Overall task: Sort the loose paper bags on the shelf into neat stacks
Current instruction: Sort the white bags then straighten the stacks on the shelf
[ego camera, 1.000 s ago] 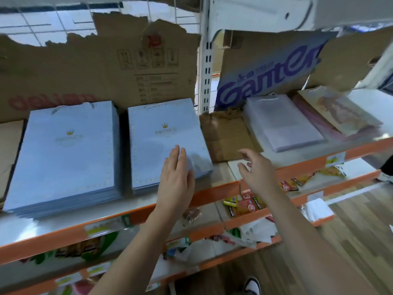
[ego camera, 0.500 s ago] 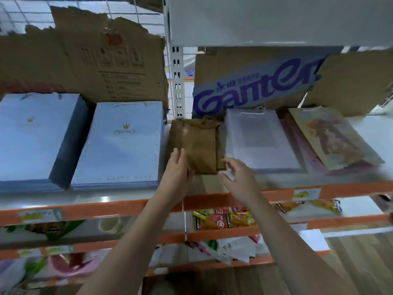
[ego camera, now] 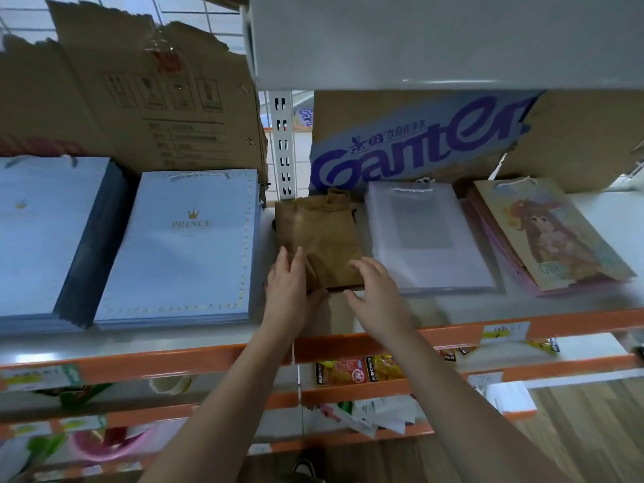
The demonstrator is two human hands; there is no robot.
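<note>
our left hand [ego camera: 289, 284] lies on the near left corner of the brown paper bags [ego camera: 319, 238], fingers flat on top and the thumb hooked under the front edge — touching, not yet gripping as far as we can tell. our right hand [ego camera: 374, 291] hovers spread wide at the near right corner, fingers loosely curled; whether it touches the paper we cannot tell. the small crumpled brown pile sits directly ahead of both hands, its long axis running away from us toward the back of the shelf [ego camera: 195, 357], so the hands bracket its near end, the left one nearer. we judge the next move is a squeeze from both sides to square it up.

outward, the pile lies between the prince bag stack [ego camera: 188, 245] on the left and the pale lilac bag stack [ego camera: 425, 238] on the right, just beside each. further right the cartoon girl bag [ego camera: 543, 235] lies tilted across a pink pile — still untidy.
</note>
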